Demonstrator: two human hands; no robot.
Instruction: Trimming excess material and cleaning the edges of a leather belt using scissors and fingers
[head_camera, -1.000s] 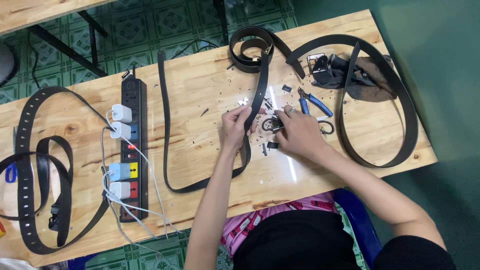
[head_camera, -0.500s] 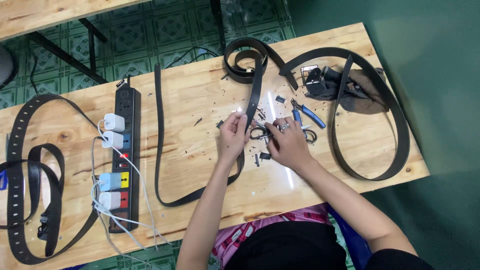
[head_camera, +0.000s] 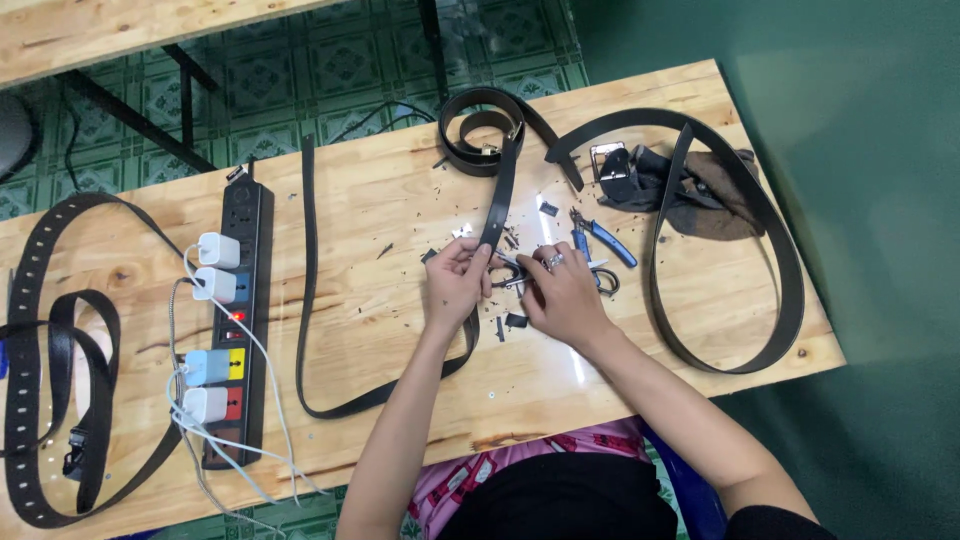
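Left hand (head_camera: 455, 285): pinched shut on the belt (head_camera: 497, 215), thumb and fingers gripping the strap where it crosses the middle of the worktop (head_camera: 400, 190).
Right hand (head_camera: 562, 295): fingers curled narrow around a small metal piece just beside the left hand; what exactly it grips cannot be told.
Belt: a long, thin black strap, flat and limp. It runs from a loose coil at the far edge down to the hands, then curves left in a wide bend and back up toward the far edge.
Risk: the strap may slip or twist in the pinch, since most of its length lies loose and can drag. Small black offcuts (head_camera: 515, 320) around the hands could get knocked off the worktop.
Nearby: blue pliers (head_camera: 605, 240) just beyond the right hand; a second black belt (head_camera: 730, 250) looped to the right; a power strip (head_camera: 238, 320) with white chargers well to the left.
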